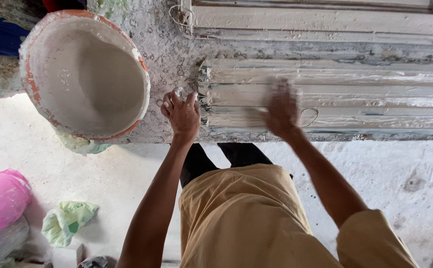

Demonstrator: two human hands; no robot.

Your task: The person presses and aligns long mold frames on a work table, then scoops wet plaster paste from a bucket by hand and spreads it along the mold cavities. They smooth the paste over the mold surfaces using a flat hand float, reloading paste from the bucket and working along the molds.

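A person's left hand (pixel 182 115) rests half-curled at the near end of a long white ridged moulding (pixel 325 94), holding nothing clearly visible. The right hand (pixel 282 109), blurred, lies flat and open on the moulding's ridges. The moulding runs off the picture beyond the right hand. Just beyond the left hand sits a plaster-coated orange basin (pixel 85 74), overhanging the table (pixel 172 54) edge. The table is crusted with white plaster. Below, on the dusty floor (pixel 400 178), lie a green bag (pixel 67 221) and a pink bag (pixel 0 198), partly cut off.

Both arms reach forward, elbows a little bent. The left hand (pixel 182 113) is curled, knuckles up. The right hand (pixel 281 109) lies flat with fingers spread, and it looks blurred.
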